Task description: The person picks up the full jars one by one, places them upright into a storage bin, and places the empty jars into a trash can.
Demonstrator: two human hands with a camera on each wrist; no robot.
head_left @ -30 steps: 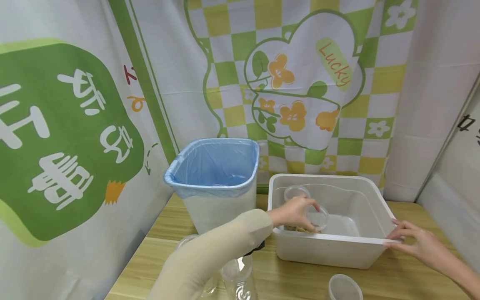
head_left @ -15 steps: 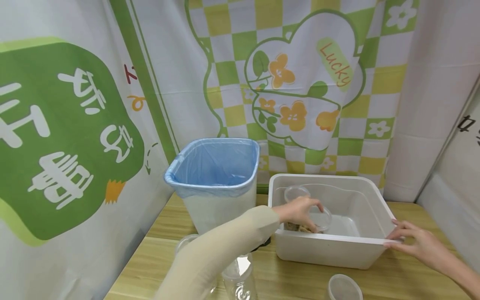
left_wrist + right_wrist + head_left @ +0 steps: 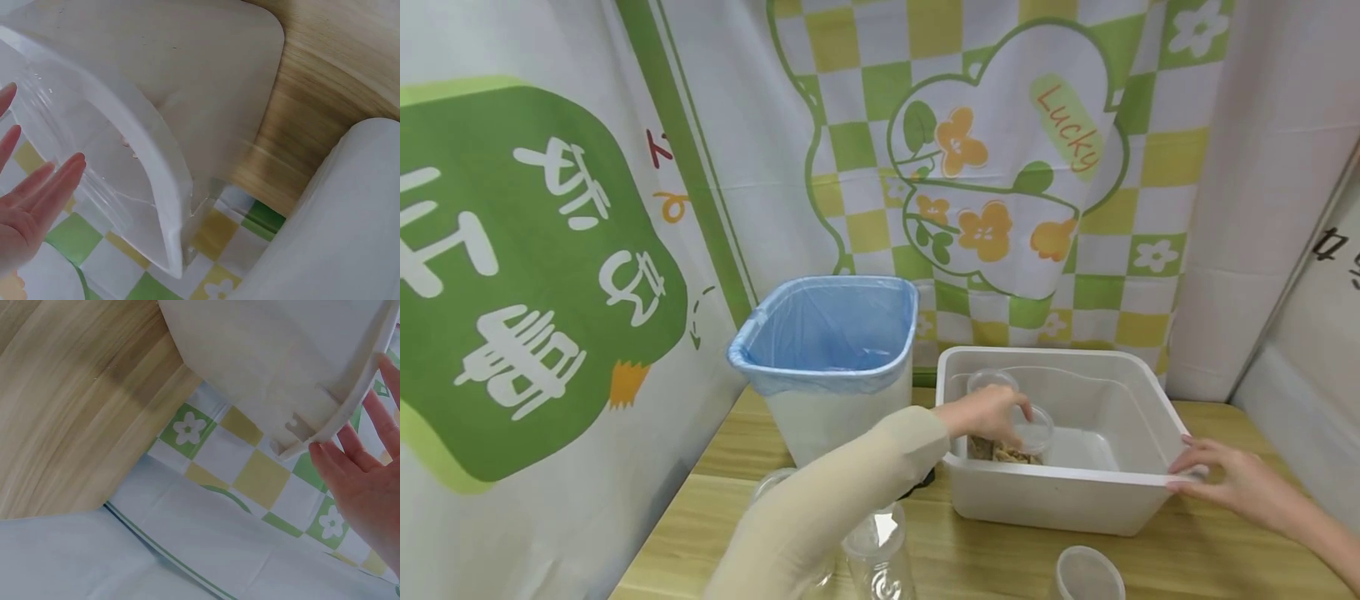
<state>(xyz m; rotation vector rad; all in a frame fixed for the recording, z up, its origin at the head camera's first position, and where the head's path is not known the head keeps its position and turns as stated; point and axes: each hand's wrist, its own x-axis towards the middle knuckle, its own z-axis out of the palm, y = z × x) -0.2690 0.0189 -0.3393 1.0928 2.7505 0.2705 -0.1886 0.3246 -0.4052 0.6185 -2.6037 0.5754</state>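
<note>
- Clear plastic cup point(image 3: 1026, 437), holding some brownish bits, sits just right of centre in the head view, inside the white tub point(image 3: 1060, 492) near its front left corner; my left hand point(image 3: 988, 414) curls over the cup's rim and grasps it from above.
- I judge the step is lifting the cup out: I would raise it level and clear the tub's front wall before swinging toward the blue-lined bin point(image 3: 827, 367) at centre left, so nothing spills on the wooden table point(image 3: 970, 558).
- My right hand point(image 3: 1225, 483), at the lower right, lies flat with straight fingers against the tub's front right corner, gripping nothing; pressing there should stop the tub sliding.
- A second clear cup point(image 3: 991, 382) stands behind the first.
- Hard to make out: the cup's contents are too small to name, my fingers hide part of its rim, and the left wrist view shows only straight fingers point(image 3: 37, 194) beside the tub wall, no cup.
- The lid point(image 3: 1088, 575) and bottles point(image 3: 876, 550) at the bottom edge are cut off.
</note>
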